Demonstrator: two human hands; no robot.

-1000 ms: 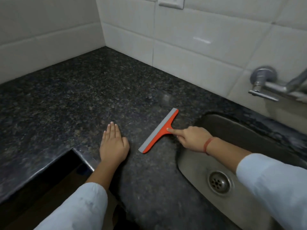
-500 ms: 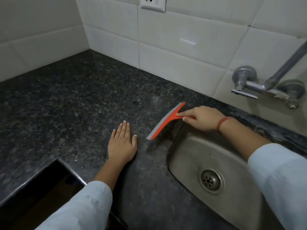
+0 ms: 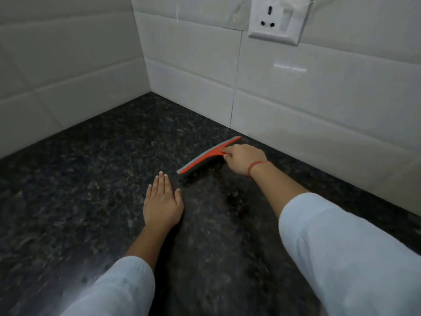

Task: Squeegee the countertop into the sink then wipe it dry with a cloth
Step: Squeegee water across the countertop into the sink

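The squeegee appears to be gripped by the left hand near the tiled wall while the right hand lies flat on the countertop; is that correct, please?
Not quite: the hands are swapped. In the head view, the right hand grips the squeegee near the tiled wall, while the left hand lies flat on the countertop.

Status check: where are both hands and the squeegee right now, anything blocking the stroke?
Right hand gripping orange squeegee, blade on countertop near back wall. Left hand flat, open, beside blade's near end. Sink and cloth out of view.
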